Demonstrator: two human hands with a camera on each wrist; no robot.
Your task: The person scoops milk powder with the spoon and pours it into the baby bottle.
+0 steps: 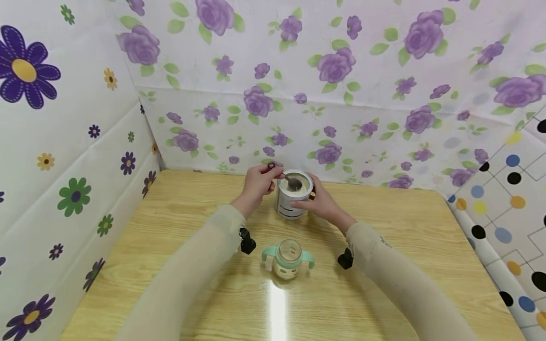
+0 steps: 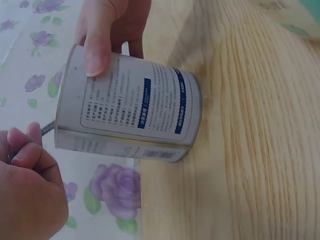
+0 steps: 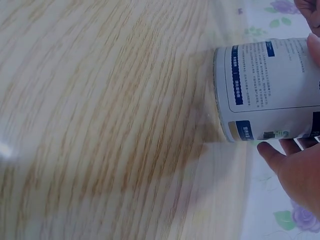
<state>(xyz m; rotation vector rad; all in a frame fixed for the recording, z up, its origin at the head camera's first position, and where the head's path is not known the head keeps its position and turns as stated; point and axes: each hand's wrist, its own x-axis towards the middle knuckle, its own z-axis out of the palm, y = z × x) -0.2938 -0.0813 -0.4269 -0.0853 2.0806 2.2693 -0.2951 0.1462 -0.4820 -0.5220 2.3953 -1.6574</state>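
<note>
In the head view, a white cylindrical can (image 1: 286, 207) with printed labels stands upright near the back edge of the table. Its top is uncovered, and pale contents show inside. My left hand (image 1: 256, 185) pinches the handle of a metal spoon (image 1: 294, 184), whose bowl is over the can's mouth; whether it touches the contents I cannot tell. From the other side my right hand (image 1: 321, 201) grips the can, its thumb across the front wall. Both wrist views show the can's printed side (image 2: 125, 105), with the right hand (image 3: 302, 172) around it.
Nearer the body, between the forearms, stands a clear baby bottle (image 1: 286, 271) with a mint-green collar and two handles, its top uncapped. The wooden table (image 1: 187, 203) meets a flowered cloth wall (image 1: 239, 118) just behind the can. Patterned walls flank both sides.
</note>
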